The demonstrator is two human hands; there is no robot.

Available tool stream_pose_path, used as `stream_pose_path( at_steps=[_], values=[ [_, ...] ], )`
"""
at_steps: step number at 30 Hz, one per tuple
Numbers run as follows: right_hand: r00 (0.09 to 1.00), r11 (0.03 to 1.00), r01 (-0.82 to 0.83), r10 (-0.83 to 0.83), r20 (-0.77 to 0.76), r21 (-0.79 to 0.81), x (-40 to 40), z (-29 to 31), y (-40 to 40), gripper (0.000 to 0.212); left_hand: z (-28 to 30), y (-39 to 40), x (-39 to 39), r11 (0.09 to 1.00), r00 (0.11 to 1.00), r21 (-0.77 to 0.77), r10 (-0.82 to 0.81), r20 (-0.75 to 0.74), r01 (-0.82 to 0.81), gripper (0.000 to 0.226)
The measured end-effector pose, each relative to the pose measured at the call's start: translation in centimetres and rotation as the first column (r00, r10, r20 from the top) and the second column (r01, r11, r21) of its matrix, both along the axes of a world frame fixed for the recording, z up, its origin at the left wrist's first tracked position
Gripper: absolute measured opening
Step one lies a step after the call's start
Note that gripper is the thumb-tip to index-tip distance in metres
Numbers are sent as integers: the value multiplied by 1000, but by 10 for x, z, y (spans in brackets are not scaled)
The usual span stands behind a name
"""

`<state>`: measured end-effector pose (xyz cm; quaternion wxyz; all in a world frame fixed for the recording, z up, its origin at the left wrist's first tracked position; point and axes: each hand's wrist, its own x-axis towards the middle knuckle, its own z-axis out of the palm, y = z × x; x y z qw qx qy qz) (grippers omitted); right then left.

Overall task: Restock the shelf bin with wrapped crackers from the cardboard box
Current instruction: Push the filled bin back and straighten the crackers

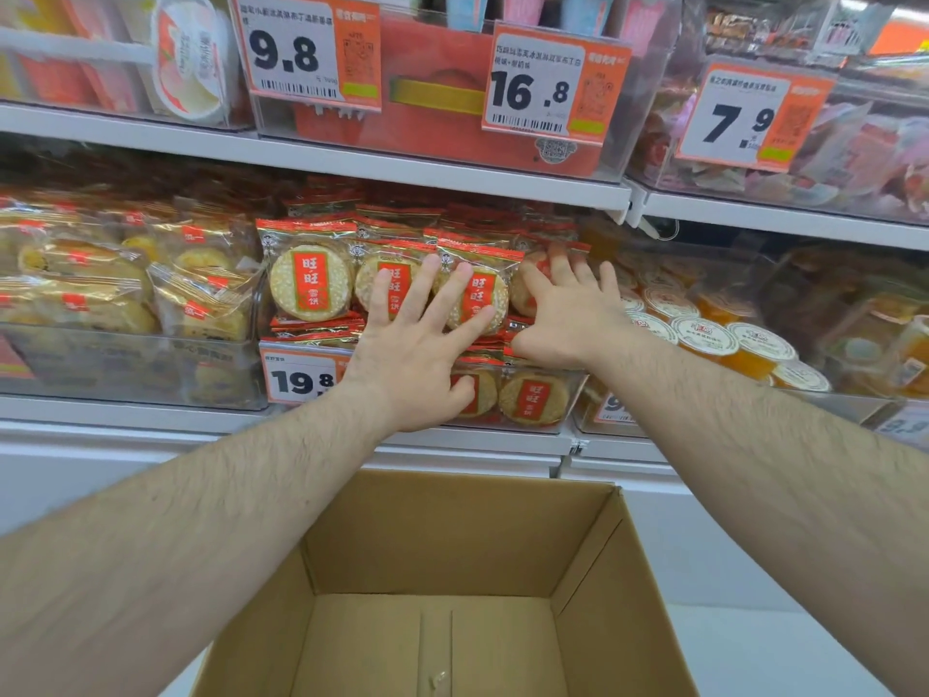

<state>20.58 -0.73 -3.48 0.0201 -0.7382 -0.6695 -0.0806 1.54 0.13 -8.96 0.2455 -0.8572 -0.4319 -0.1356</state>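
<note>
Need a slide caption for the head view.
Both open hands, left and right, press red-wrapped crackers above empty cardboard box.

Retail shop aisle, snack section. White shelving (352,161) in tiers, carrying clear plastic bins (125,364) of individually wrapped crackers (309,281), pastries (85,289) and sealed jelly cups (704,337). Orange-and-white price tags (304,50) with barcodes and QR codes clipped to the bin fronts, reading 9.8, 16.8, 7.9. Open cardboard box (442,591) below the shelves, as for restocking.
</note>
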Motion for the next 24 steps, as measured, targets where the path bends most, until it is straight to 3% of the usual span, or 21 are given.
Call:
stream_pose_path(
  at_steps=[5,11,19,24],
  values=[
    [999,996,-7,11,-39,92,-4,0,-27,102,9,-17,-4,999,999,-43,21,32,-19,79],
    [988,974,-108,127,-84,201,-36,-23,-103,85,-4,-69,-11,985,994,-169,-14,109,33,79],
    [983,987,-125,109,-146,-103,-66,-74,-204,70,-36,-147,-23,889,992,-442,-126,17,120,55],
    [979,945,-165,122,-163,-281,-73,-103,-237,72,-57,-199,-41,809,995,-582,-102,-4,80,55]
  ],
)
